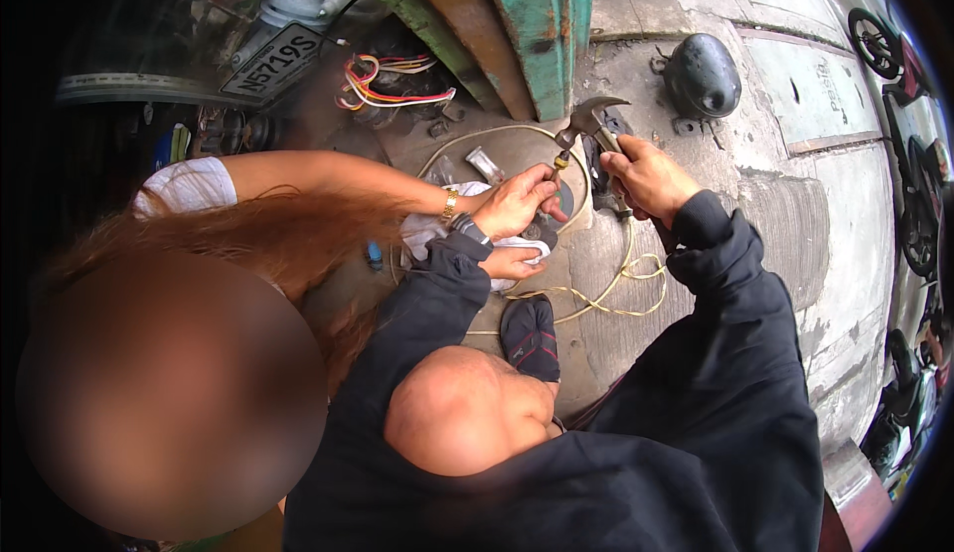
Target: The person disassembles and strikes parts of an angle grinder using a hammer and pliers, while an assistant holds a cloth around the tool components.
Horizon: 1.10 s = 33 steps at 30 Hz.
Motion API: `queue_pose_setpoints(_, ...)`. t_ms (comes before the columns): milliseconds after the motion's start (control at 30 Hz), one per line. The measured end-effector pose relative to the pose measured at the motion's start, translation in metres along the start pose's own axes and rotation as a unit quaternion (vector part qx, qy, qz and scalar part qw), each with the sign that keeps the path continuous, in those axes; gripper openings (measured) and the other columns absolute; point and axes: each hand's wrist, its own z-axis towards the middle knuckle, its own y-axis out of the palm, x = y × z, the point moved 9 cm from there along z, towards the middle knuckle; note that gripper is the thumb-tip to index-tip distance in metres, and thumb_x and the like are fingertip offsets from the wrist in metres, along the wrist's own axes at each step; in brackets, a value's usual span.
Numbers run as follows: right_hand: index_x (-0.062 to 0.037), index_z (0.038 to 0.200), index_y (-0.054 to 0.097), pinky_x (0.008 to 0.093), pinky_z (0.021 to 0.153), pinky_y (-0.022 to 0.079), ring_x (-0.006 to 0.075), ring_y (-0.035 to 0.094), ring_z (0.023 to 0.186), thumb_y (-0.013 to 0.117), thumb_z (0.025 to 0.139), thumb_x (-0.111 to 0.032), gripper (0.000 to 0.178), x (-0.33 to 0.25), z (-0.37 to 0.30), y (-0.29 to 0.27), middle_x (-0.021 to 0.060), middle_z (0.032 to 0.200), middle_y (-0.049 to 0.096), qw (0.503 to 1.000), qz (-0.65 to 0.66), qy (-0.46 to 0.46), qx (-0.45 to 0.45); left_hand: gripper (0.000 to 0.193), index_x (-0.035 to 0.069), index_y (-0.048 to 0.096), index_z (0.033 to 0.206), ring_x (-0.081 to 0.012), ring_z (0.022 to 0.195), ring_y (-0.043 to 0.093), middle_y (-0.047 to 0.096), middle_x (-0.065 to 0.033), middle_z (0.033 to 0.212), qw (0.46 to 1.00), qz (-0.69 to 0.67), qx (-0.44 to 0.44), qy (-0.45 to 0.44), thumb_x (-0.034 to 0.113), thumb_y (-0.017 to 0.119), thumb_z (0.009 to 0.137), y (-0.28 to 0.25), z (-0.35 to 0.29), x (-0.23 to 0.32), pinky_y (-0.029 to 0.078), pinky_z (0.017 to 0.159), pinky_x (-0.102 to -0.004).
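Observation:
My right hand (651, 179) is wrapped round the handle of a claw hammer (594, 115). The hammer's metal head is just above a slim tool with a yellow-and-dark handle (560, 162), which my left hand (512, 204) grips with closed fingers. Whether hammer and tool touch, I cannot tell. Under the slim tool lies a round greyish metal part (563, 197), mostly hidden by my fingers. A co-worker's hand (512, 262) is just below my left hand, by a white cloth (422, 234). The co-worker's forearm (338, 182), with a gold watch, reaches in from the left.
A pale cable (626, 274) loops over the concrete around the work. Green metal posts (537, 35) rise just beyond my hands. A dark rounded tank (703, 75) stands at far right. Coloured wires (383, 85) lie at far left. My foot (529, 333) is close below.

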Motion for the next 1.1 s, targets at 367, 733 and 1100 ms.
queue_pose_setpoints(367,-0.0120,0.110,0.050,0.0230,0.044,0.034,0.0046,0.036,0.050,0.049,0.106,-0.027,0.016,0.093,-0.127,-0.010,-0.0025,0.073,0.044,0.825,0.490,0.008,0.282,0.019,-0.001,0.051,0.120,-0.0143,0.084,0.063,0.058,-0.0044,0.085,0.991,0.076,-0.111,-0.015,0.010,0.041,0.108,0.031,0.006,0.039,0.056,0.090,-0.0345)
queue_pose_setpoints(733,-0.0118,0.109,0.047,0.0220,0.043,0.033,0.0041,0.036,0.050,0.047,0.108,-0.028,0.017,0.096,-0.144,0.033,-0.0023,0.072,0.044,0.823,0.514,0.023,0.240,0.021,0.000,0.051,0.118,-0.0177,0.093,0.068,0.056,-0.0037,0.085,0.967,0.167,-0.165,-0.104,0.016,0.043,0.109,0.040,0.003,0.029,0.052,0.086,-0.0306)
queue_pose_setpoints(1100,-0.0118,0.108,0.047,0.0214,0.043,0.033,0.0037,0.036,0.050,0.048,0.107,-0.033,0.021,0.096,-0.139,0.046,-0.0026,0.071,0.043,0.842,0.487,0.023,0.229,0.018,0.000,0.051,0.117,-0.0158,0.088,0.069,0.060,-0.0048,0.084,0.970,0.154,-0.172,-0.070,0.012,0.042,0.108,0.040,0.002,0.026,0.052,0.081,-0.0273)
